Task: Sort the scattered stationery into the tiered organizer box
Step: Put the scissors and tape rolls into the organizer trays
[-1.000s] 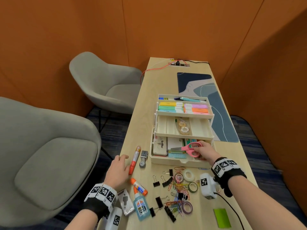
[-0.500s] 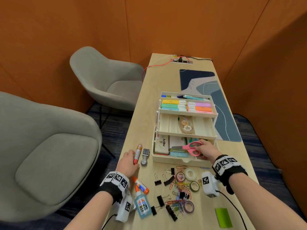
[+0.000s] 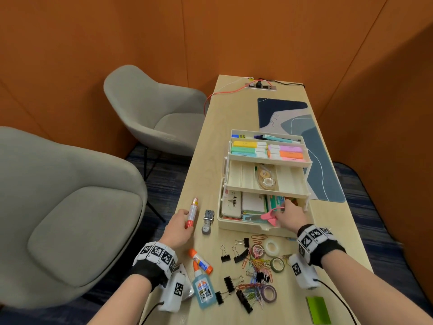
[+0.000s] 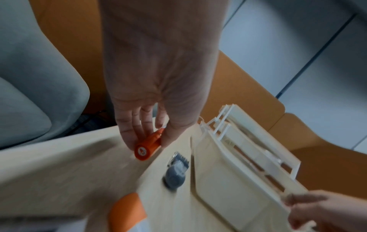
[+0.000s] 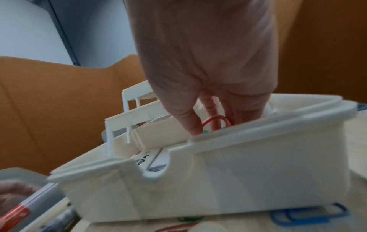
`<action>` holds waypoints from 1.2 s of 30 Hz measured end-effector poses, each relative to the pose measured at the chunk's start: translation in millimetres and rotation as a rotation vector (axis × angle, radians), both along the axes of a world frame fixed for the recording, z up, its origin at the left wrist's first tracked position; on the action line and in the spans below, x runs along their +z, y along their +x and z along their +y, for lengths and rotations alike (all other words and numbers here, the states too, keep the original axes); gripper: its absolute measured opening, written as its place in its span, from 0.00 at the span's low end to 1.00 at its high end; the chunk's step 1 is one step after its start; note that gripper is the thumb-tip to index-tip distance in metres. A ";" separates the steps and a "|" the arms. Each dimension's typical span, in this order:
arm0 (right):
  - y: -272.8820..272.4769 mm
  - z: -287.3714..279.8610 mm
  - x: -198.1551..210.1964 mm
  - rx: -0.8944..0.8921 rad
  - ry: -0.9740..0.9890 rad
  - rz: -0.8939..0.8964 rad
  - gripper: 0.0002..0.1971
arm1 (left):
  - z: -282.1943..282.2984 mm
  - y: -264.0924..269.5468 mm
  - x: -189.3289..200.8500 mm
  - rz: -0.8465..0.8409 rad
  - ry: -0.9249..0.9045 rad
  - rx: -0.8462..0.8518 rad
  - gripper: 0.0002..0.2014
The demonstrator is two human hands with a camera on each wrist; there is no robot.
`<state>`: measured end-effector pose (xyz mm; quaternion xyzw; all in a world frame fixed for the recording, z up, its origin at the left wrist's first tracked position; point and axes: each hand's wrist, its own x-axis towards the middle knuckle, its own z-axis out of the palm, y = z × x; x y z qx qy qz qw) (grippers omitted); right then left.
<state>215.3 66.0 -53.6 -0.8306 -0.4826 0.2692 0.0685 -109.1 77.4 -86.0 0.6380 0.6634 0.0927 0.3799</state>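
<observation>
The cream tiered organizer box (image 3: 241, 228) stands open on the table, with highlighters in its top tray and correction tape in the middle one. My right hand (image 3: 280, 213) reaches into the bottom tier and holds pink scissors (image 3: 268, 216) there. In the right wrist view the right hand (image 5: 210, 124) has its fingers inside the box (image 5: 258, 172), round the scissors' handle loop (image 5: 217, 121). My left hand (image 3: 187, 221) grips an orange-and-white marker (image 3: 192, 211) left of the box. In the left wrist view the left hand (image 4: 151, 138) pinches the marker (image 4: 147, 148) between thumb and fingers.
A grey staple remover (image 3: 208, 221) lies between marker and box. Near the front edge lie a glue stick (image 3: 201, 260), glue bottle (image 3: 203, 292), binder clips (image 3: 225, 254), paper clips (image 3: 255, 261), tape rolls (image 3: 271, 247) and a green pad (image 3: 318, 309). Grey chairs (image 3: 70, 219) stand left.
My left hand moved forward along the table and closed round the marker. My right hand pushed the pink scissors further down into the bottom tier.
</observation>
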 end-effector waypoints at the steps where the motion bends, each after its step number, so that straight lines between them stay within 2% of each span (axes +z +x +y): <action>1: -2.2 -3.3 0.2 0.013 0.016 -0.010 0.12 | -0.9 -2.2 3.7 -0.030 0.011 0.011 0.21; 3: -5.6 -11.8 4.0 0.037 0.050 -0.047 0.11 | -5.5 -5.3 12.9 -0.091 0.041 0.028 0.19; 5: -9.5 -24.2 10.7 0.072 0.103 -0.073 0.15 | -13.0 -6.0 25.0 -0.141 0.069 0.024 0.18; 8: -19.3 -52.9 17.3 0.157 0.335 -0.040 0.15 | -28.2 -0.2 43.2 -0.199 0.143 -0.041 0.16; 11: -23.3 -85.2 16.5 0.171 0.532 0.001 0.15 | -41.0 21.2 61.3 -0.203 0.224 -0.210 0.15; 15: -21.0 -121.9 12.4 0.081 0.574 0.038 0.17 | -29.5 71.1 68.6 -0.033 0.382 -0.520 0.22; 17: -17.1 -132.0 12.0 0.070 0.566 0.023 0.16 | -15.1 100.4 70.5 0.056 0.454 -0.624 0.25; 20: -5.6 -117.5 19.7 0.089 0.534 -0.113 0.16 | 4.0 133.1 77.0 0.148 0.471 -0.679 0.27; 24: 8.5 -61.5 30.3 0.104 0.300 -0.237 0.17 | 17.2 149.2 73.3 0.340 0.406 -0.765 0.23; 27: 6.5 -32.1 25.8 0.229 0.150 -0.366 0.14 | 20.9 147.8 68.3 0.451 0.372 -0.789 0.19; 31: 3.2 -16.2 14.7 0.278 0.079 -0.469 0.14 | 24.1 137.9 62.9 0.497 0.301 -0.748 0.21; 36: 6.7 -10.8 8.1 0.306 0.103 -0.449 0.15 | 31.5 135.1 59.5 0.500 0.281 -0.719 0.20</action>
